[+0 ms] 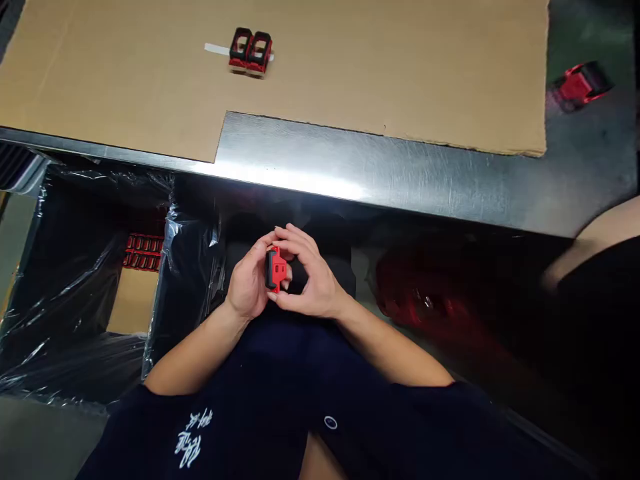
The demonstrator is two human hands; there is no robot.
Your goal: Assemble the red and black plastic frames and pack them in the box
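Both hands meet over my lap, below the edge of the steel table [320,170]. My left hand [249,283] and my right hand [306,277] are closed together on one small red and black plastic part [275,269], fingers curled round it from both sides. On the brown cardboard sheet [125,73] that covers the table, two finished red and black parts [251,50] stand side by side on a strip of white tape [216,49], far from my hands.
A box lined with black plastic film [75,267] stands at my left and holds rows of red parts [144,252]. A bag of red parts [420,300] lies in shadow at my right. One loose red part [580,85] rests at the table's far right. Another person's arm [595,240] shows at the right edge.
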